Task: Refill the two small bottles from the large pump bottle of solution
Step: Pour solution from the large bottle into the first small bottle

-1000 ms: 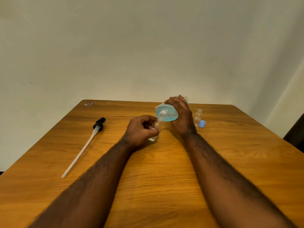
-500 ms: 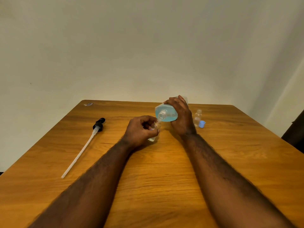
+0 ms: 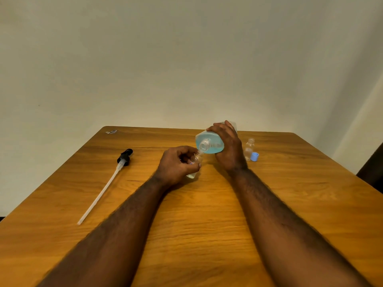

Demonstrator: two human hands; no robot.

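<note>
The wooden worktop [image 3: 207,235] stands against a pale wall. On its left lies a pump [image 3: 124,157], black head toward the wall, its long white tube [image 3: 99,193] running back toward the near edge. At the far left corner sits a small shiny scrap [image 3: 111,132]. On the right an uncapped clear bottle [image 3: 248,149] stands upright, a blue cap [image 3: 255,157] just beside it.
</note>
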